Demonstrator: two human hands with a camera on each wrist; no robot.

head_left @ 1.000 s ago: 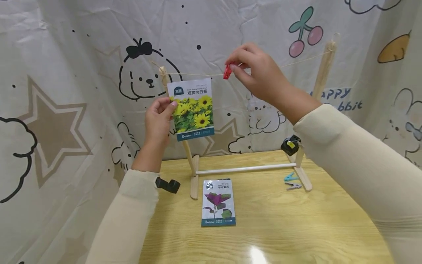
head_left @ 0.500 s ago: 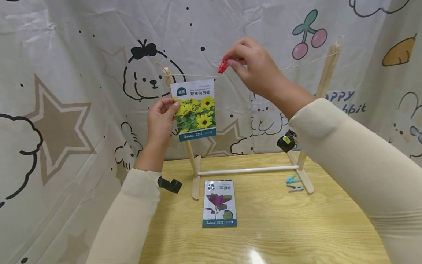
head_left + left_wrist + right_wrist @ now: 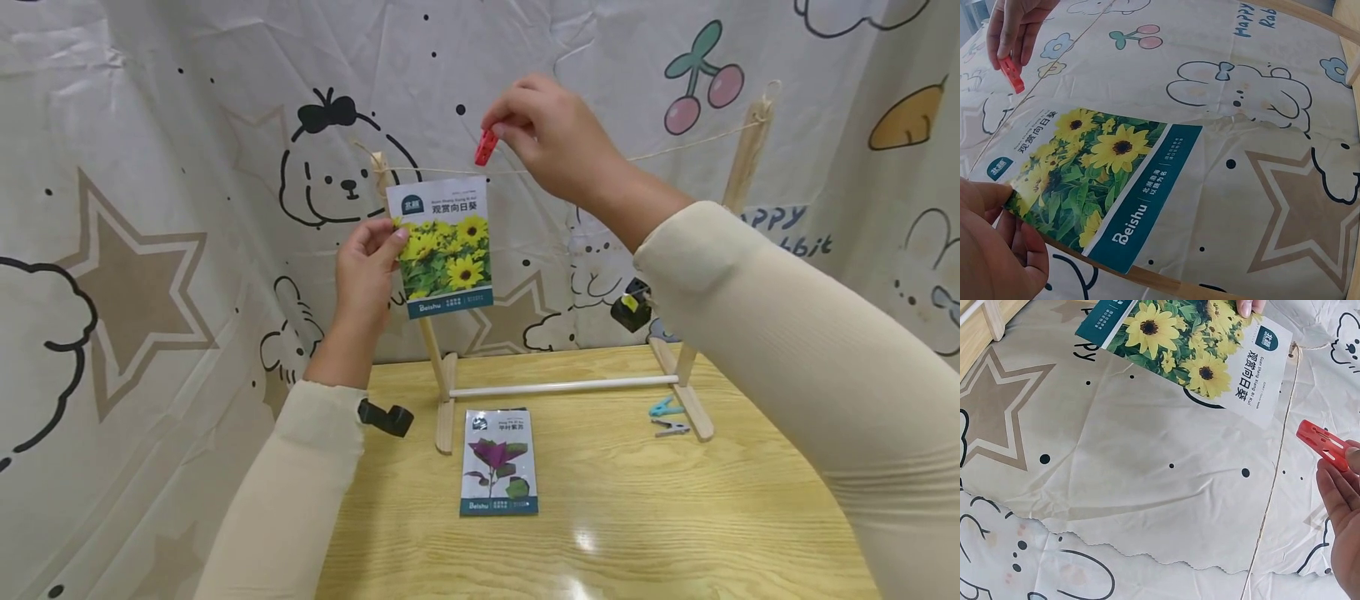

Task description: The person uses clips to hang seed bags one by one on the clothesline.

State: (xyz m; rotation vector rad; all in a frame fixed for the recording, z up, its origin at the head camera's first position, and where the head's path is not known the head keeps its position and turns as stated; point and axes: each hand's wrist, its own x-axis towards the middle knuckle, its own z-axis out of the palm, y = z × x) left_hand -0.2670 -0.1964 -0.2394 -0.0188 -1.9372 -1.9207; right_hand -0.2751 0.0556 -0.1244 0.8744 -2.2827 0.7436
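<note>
My left hand (image 3: 369, 262) pinches the left edge of a seed packet (image 3: 442, 250) with yellow sunflowers on it, held upright with its top edge just below the string (image 3: 435, 170). Between thumb and fingers of my right hand (image 3: 551, 137) is a red clothespin (image 3: 486, 147), its tip pointing down, just above the packet's top right corner. In the right wrist view the clothespin (image 3: 1324, 444) stands a little apart from the string (image 3: 1272, 475) and the packet (image 3: 1197, 350). The left wrist view shows the thumb on the packet's front (image 3: 1097, 169).
The string runs between two wooden posts (image 3: 744, 158) of a stand joined by a white rod (image 3: 562, 387). On the table (image 3: 637, 500) lies a seed packet (image 3: 498, 462) with a purple plant. A blue clothespin (image 3: 664, 407) and a grey clothespin (image 3: 671, 427) lie by the right foot.
My right hand has moved left with the red clothespin, from right of the packet to above its top right corner. The left hand and the sunflower packet have barely moved.
</note>
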